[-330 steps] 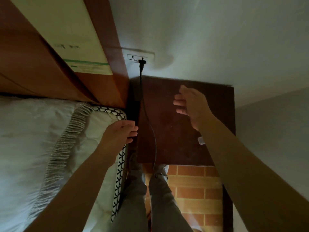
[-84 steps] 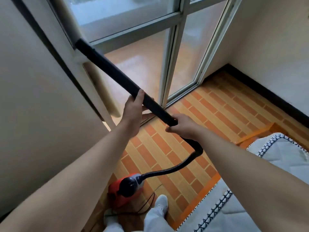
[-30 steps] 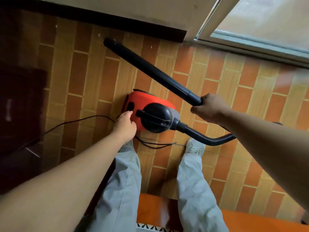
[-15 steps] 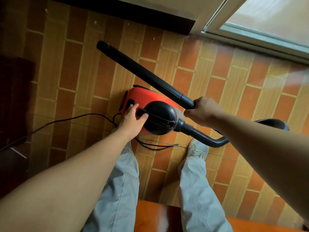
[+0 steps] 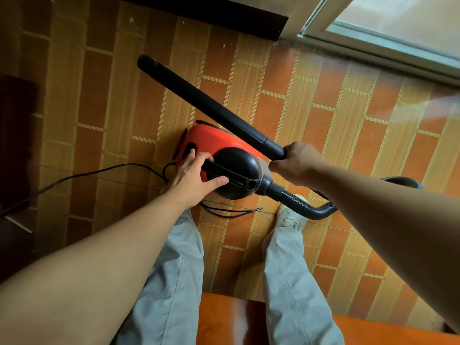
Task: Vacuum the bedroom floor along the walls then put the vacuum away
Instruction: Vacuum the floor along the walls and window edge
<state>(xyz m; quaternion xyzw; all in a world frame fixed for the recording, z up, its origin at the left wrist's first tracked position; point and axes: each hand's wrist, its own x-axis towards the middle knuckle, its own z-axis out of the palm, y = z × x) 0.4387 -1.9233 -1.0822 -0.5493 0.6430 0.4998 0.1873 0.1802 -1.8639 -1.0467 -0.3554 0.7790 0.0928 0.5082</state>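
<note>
A red canister vacuum [image 5: 209,140] with a black round front [image 5: 236,170] sits on the tiled floor in front of my feet. My left hand [image 5: 194,175] rests flat on its top, fingers spread, one fingertip at the black button [image 5: 191,147] and the thumb against the black handle. My right hand [image 5: 296,163] is closed around the lower end of the black wand [image 5: 206,105], which slants up-left with its open tip above the floor. A ribbed black hose [image 5: 298,205] curves from the vacuum's front away to the right, behind my right arm.
The black power cord [image 5: 99,173] trails left across the floor and loops by my left shoe. A dark cabinet [image 5: 15,145] stands at the left. A dark skirting board [image 5: 211,13] and a sliding window frame [image 5: 373,38] run along the top. An orange bed frame [image 5: 224,319] lies below.
My left hand reached down to the vacuum body and now lies spread on its top by the button. My right hand keeps its hold on the wand.
</note>
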